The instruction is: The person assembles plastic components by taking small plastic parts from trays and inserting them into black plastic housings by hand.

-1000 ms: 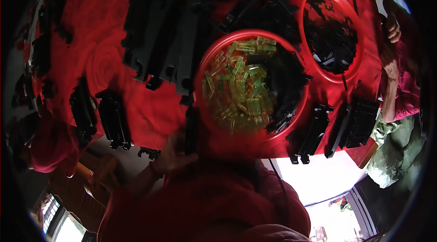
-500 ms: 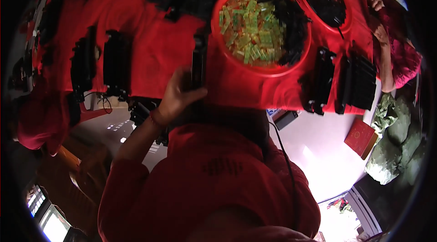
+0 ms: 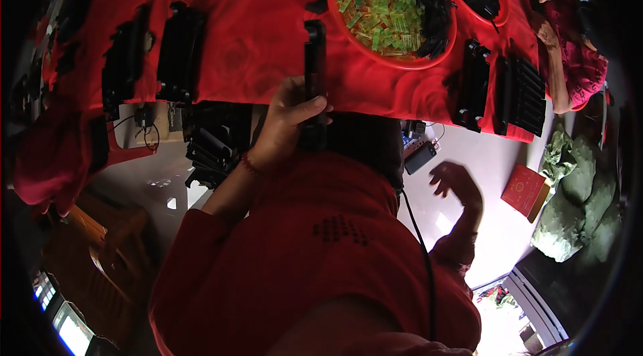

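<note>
Near the frame's centre, the left hand [image 3: 292, 109] grasped a black bar [image 3: 314, 54], long axis running up-frame, with the empty, loosely curled right hand [image 3: 461, 185] well apart rightward.

1. Legibility: no text, label, brand, number or sign can be read.
2. Red long-sleeved fabric top [image 3: 301, 269], worn by the person: a cluster of dark printed marks [image 3: 340, 230] stands on the front, set in short rows. Individual characters cannot be resolved.
3. Flat rectangular red box [image 3: 520, 198], on the pale smooth floor [image 3: 489, 162]: a small, faint round emblem [image 3: 525, 185] stands on the upper face. Its detail is too fine to identify.
4. Small blue-and-white item [image 3: 406, 143], near the oblong black case [image 3: 420, 158]: coloured patterning is visible; lettering cannot be confirmed.
</note>
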